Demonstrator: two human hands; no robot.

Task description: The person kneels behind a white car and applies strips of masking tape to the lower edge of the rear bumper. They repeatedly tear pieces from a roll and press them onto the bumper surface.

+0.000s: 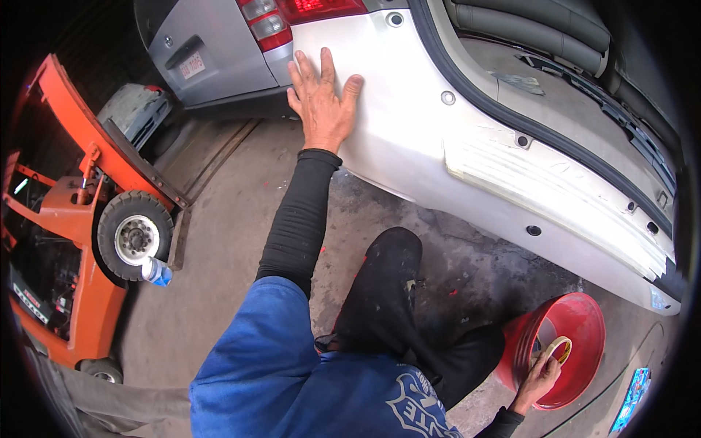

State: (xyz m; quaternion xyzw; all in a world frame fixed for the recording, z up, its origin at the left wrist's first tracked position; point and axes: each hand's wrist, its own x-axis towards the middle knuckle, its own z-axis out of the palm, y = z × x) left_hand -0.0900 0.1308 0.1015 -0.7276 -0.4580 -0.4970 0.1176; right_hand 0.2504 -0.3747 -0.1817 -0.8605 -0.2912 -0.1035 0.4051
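Observation:
My left hand (323, 101) lies flat with spread fingers on the white rear body panel (398, 128) of a car, just under its red tail light (318, 7). Down at the lower right, my right hand (540, 378) grips a roll of pale masking tape (559, 349) at the mouth of a red bucket (577, 314). The bucket tilts beside my knee. Pale strips of masking tape (511, 171) run along the bumper edge below the open rear hatch. The fingertips of my right hand are partly hidden behind the roll.
An orange forklift (77, 204) stands at the left, a blue-and-white container (157, 271) by its wheel. Beyond the panel is a silver car (212, 55). A thin cable (621, 387) and a blue packet (631, 401) lie on the floor at the lower right.

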